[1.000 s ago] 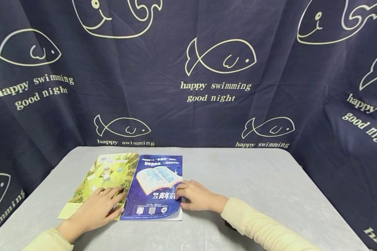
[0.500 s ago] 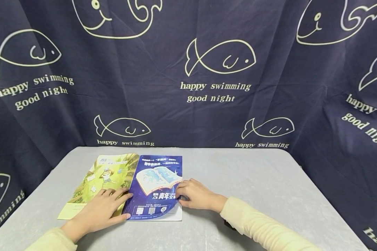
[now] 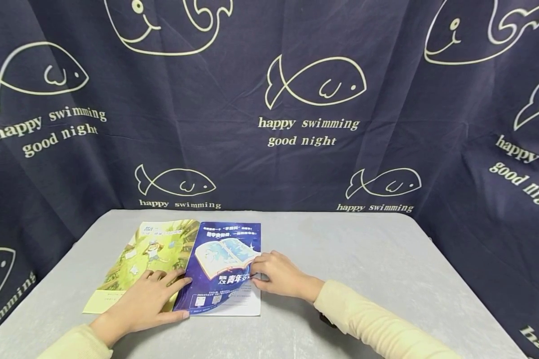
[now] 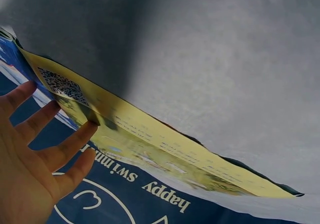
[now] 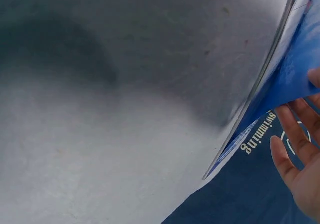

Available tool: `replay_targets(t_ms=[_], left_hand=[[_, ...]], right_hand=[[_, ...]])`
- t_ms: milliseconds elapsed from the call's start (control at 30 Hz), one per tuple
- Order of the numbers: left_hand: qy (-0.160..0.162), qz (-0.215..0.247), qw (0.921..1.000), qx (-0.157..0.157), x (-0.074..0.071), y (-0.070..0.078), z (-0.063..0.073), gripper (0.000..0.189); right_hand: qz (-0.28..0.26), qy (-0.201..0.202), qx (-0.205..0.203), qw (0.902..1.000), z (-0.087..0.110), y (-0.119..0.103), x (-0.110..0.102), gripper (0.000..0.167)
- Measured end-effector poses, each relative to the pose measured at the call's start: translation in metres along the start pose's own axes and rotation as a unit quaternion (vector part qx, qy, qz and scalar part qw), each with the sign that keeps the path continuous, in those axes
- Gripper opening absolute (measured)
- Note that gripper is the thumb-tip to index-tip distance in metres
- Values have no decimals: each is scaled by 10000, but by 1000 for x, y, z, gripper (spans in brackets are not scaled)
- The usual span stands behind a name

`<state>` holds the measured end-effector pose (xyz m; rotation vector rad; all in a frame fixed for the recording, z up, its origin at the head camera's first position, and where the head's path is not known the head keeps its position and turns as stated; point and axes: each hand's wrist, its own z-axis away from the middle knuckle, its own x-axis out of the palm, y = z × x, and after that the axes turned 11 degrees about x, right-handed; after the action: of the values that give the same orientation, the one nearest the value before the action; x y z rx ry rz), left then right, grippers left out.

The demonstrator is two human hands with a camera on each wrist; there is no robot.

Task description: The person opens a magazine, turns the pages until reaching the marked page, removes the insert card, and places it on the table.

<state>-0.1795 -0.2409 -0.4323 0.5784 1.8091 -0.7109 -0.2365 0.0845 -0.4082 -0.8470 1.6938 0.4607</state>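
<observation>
An open magazine [image 3: 161, 254] lies on the table, its left page green and yellow, its right page [image 3: 224, 264] dark blue with a drawn open book. My left hand [image 3: 145, 299] rests across the lower part of the green page and the fold, fingers spread; the left wrist view shows those straight fingers over the yellow strip [image 4: 135, 121]. My right hand [image 3: 278, 274] pinches the outer edge of the blue page between thumb and fingers. The lower right corner of that page curls up, and a white page [image 3: 249, 304] shows beneath it. In the right wrist view the lifted blue sheet [image 5: 292, 79] bends away from the pages below.
The grey table [image 3: 341, 249] extends to the right of the magazine. A dark blue curtain [image 3: 314, 174] with fish drawings and lettering hangs behind and along both sides.
The blue page's lower right corner has curled further up and left, baring more of the white page. My left hand has shifted slightly right, onto the fold.
</observation>
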Motion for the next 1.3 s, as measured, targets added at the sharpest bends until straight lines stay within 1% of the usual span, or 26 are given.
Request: replay_targets(t_ms=[200,333,533,767,933,1100,1300], left_hand=[[-114,-17,9999,-38,-1,1,-2,74],[-52,-92,9999,14,0,2,-2,75],[46,-194,9998,78,-2,3,-3,76],[-20,-163,9999,-47,-4,6,-6,74],[-40,-111,9999,-118,-5,6,-7,69],[-164,-53,9997,-174,-6,5,-7,65],[-231,16,9995,-210,-8,5,-6,61]], right_hand=[[3,336,17,9994,-4,-2,-3,11],[-24,525,57,9986,-6,-4,-4,9],[-33,698,157,9974,-8,-7,-7,9],[-85,922,201,9955,-9,-10,-9,9],[-120,931,252,9953,-9,-10,-9,9],[-146,871,304,9956,-8,-10,-10,11],[-282,776,506,9953,-5,-10,-11,18]])
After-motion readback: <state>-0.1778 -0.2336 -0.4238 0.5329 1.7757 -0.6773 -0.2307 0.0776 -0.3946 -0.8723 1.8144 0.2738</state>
